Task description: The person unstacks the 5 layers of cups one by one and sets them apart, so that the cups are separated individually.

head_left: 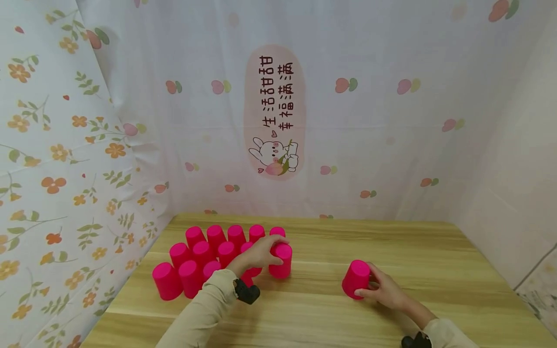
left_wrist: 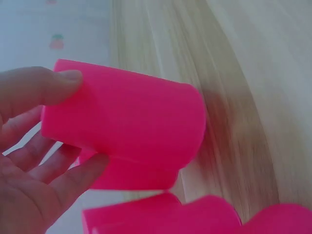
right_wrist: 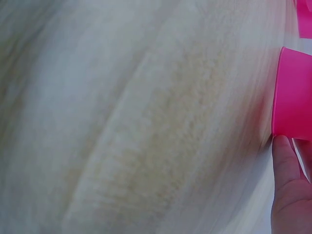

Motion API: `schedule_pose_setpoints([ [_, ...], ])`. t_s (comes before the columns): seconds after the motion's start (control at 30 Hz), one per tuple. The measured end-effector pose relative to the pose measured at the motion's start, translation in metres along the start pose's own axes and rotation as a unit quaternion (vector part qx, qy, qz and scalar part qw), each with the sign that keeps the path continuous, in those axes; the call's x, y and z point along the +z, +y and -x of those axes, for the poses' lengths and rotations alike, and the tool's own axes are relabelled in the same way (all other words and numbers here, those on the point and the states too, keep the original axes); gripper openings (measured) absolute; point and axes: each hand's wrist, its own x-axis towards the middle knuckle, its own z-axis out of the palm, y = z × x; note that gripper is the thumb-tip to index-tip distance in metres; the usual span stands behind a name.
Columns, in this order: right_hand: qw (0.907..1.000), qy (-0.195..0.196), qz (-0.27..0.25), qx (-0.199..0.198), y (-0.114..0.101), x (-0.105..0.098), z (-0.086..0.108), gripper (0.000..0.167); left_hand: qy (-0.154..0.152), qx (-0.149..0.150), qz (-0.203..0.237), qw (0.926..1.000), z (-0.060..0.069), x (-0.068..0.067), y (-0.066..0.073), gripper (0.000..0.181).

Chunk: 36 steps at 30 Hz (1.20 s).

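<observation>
My left hand (head_left: 259, 253) grips an upside-down pink cup (head_left: 283, 263) near its narrow top, at the right end of the cup group. In the left wrist view the thumb (left_wrist: 66, 84) lies on one side of that cup (left_wrist: 126, 114), with the fingers on the other. Apart from the group, on the right, my right hand (head_left: 387, 291) holds another upside-down pink cup (head_left: 357, 279) from its right side. This cup (right_wrist: 295, 95) shows only partly at the edge of the right wrist view, the thumb (right_wrist: 286, 161) at its rim.
Several more pink cups stand upside down in rows on the left of the wooden table (head_left: 317, 314), such as the front-left cup (head_left: 167, 282). My left forearm (head_left: 200, 309) partly covers the front row. A printed curtain (head_left: 370, 130) hangs behind the table.
</observation>
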Motion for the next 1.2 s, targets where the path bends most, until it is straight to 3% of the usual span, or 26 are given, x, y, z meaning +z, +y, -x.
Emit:
schedule_pose_setpoints([
  [0.3, 1.0, 0.001, 0.002, 0.0, 0.0, 0.001, -0.001, 0.055, 0.01, -0.042, -0.014, 0.999, 0.001, -0.004, -0.017, 0.042],
  [0.5, 1.0, 0.004, 0.005, -0.007, 0.0, 0.0, -0.002, 0.054, 0.009, -0.068, -0.027, 0.9973, 0.0, -0.009, -0.018, 0.043],
  [0.77, 0.9998, 0.016, 0.007, -0.004, -0.002, 0.0, 0.0, 0.055, 0.005, -0.059, -0.04, 0.9975, -0.002, -0.01, -0.017, 0.042],
  [0.97, 0.9999, 0.01, 0.005, -0.002, -0.004, 0.0, 0.001, 0.056, -0.003, -0.057, -0.038, 0.9976, -0.003, -0.012, -0.018, 0.041],
  [1.2, 0.9999, -0.01, 0.003, 0.012, -0.005, -0.002, -0.002, 0.057, -0.005, -0.041, -0.072, 0.9965, -0.006, -0.016, -0.017, 0.04],
])
